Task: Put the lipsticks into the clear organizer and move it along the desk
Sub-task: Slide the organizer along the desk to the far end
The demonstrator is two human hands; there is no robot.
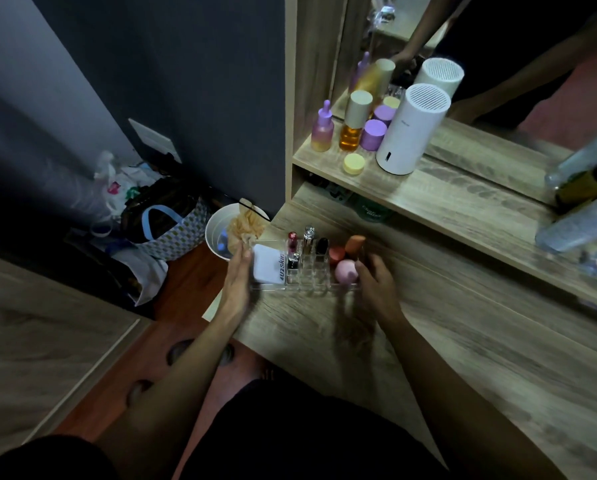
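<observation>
The clear organizer (307, 277) stands near the left end of the wooden desk (446, 341). Upright in its back cells are several lipsticks: a red one (292, 244), a silver one (308, 237) and a black one (322, 246). A white compact (267, 268) lies in its left section, and pink (344, 270) and orange sponges (354, 245) fill its right section. My left hand (238, 275) presses flat against the organizer's left end. My right hand (376, 282) grips its right end beside the pink sponge.
A raised shelf (428, 192) behind carries purple and amber bottles (350, 133), a yellow jar (354, 163) and a white cylinder (413, 129) before a mirror. Blurred bottles (581, 202) lie at right. A white bin (227, 233) and a bag (172, 230) sit on the floor at left.
</observation>
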